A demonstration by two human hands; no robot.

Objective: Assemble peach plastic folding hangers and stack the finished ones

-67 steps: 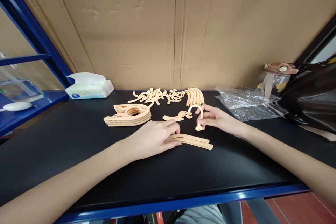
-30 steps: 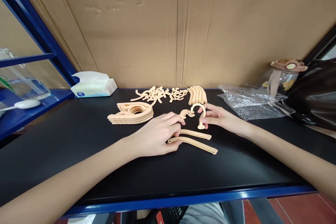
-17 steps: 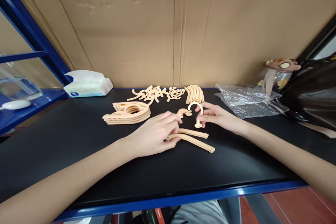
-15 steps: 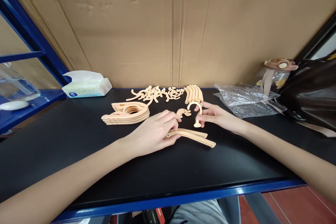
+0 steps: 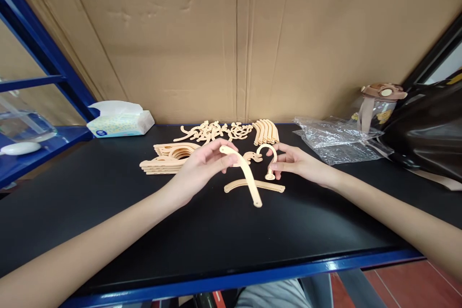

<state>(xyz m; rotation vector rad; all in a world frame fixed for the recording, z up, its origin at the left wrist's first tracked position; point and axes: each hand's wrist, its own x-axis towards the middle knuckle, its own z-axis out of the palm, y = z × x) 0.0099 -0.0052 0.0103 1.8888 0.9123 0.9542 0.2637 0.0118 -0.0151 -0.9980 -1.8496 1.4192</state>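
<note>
My left hand (image 5: 200, 166) is raised off the black table (image 5: 108, 211) and pinches one end of a curved peach plastic arm piece (image 5: 247, 178), which hangs down toward me. A second curved arm piece (image 5: 269, 186) lies flat on the table just beyond it. My right hand (image 5: 296, 163) holds a peach hook piece (image 5: 269, 156) upright, its round foot touching the table. A small wavy connector piece (image 5: 252, 157) lies between the two hands.
Behind the hands lie a stack of assembled peach hangers (image 5: 166, 161), a heap of small connectors (image 5: 212, 131) and a row of curved arms (image 5: 266, 131). A tissue box (image 5: 119, 122) stands back left, crumpled clear bags (image 5: 335, 142), a bottle (image 5: 377, 103) and a dark bag (image 5: 429, 130) at right.
My left hand has lifted one of the two curved arm pieces off the table and swung it up. The other arm piece stays lying there. My right hand keeps the hook upright.
</note>
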